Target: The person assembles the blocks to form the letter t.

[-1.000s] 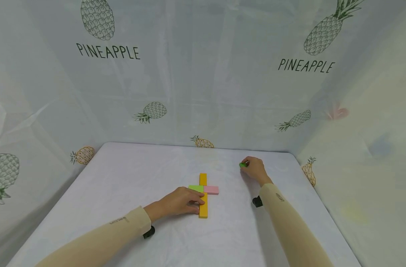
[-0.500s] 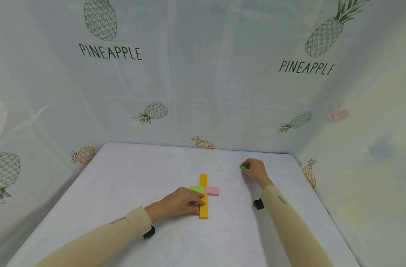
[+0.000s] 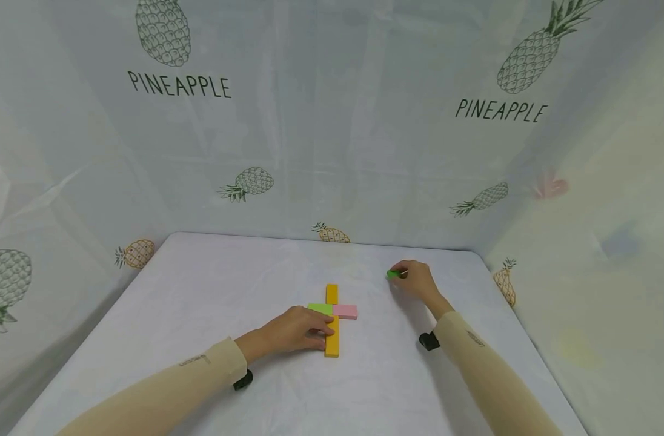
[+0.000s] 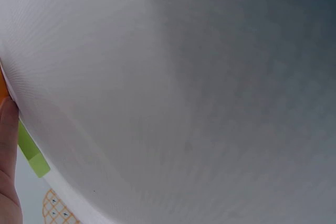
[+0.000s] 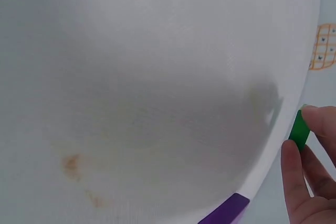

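Observation:
In the head view, a cross of flat blocks lies on the white tabletop. Its far arm is a yellow-orange block [image 3: 332, 293], its left arm a light green block [image 3: 320, 309] and its right arm a pink block [image 3: 345, 311]. My left hand [image 3: 295, 329] holds the near yellow block [image 3: 332, 345], with fingers across its top and thumb at its left edge. Farther off to the right, my right hand [image 3: 417, 281] pinches a small green block [image 3: 392, 274] just above the table. The right wrist view shows that green block [image 5: 300, 131] between thumb and fingers.
A purple block [image 5: 227, 211] shows at the bottom of the right wrist view. The white tabletop [image 3: 239, 266] is bounded by a hanging pineapple-print cloth [image 3: 332, 139] behind and at both sides. Each wrist carries a small black camera [image 3: 429, 341].
My right hand has shifted slightly left and toward me with the green block, which has turned a little. The left hand and the cross of blocks stay put.

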Available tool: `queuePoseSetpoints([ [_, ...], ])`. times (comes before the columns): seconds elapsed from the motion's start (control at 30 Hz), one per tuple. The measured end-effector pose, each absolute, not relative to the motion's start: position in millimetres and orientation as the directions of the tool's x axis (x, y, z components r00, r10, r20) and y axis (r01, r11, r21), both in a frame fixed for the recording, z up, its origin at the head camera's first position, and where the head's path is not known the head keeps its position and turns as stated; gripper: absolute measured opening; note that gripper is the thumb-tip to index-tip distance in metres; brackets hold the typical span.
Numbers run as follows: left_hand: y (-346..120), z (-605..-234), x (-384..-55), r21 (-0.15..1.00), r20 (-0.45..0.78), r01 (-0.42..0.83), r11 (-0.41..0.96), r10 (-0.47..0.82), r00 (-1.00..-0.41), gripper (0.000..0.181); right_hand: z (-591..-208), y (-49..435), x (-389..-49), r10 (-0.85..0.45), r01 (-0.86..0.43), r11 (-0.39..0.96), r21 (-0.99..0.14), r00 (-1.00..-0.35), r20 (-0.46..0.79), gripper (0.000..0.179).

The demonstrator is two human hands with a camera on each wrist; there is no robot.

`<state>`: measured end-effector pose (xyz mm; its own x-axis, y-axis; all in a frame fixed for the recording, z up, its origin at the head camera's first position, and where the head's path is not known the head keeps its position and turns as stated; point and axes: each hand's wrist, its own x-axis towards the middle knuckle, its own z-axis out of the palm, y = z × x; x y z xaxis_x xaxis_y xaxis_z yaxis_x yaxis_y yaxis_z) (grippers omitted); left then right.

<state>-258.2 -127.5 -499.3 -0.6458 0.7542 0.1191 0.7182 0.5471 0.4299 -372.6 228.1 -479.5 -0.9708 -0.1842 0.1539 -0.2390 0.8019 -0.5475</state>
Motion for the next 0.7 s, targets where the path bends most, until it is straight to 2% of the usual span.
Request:
queuePoseSetpoints([
  [0.57, -127, -500, -258, 0.430, 0.131, 0.724, 0.540, 0.756, -0.641, 0.034, -470, 223, -310, -0.315, -0.381, 0.760, -0.525, -0.924, 0.215, 0.020],
  [0.7, -128, -501, -259, 0.436, 0.132, 0.724, 0.535, 0.758, -0.639, 0.034, -471, 221, -294, -0.352, -0.418, 0.724, -0.549, -0.908, 0.227, 0.022],
])
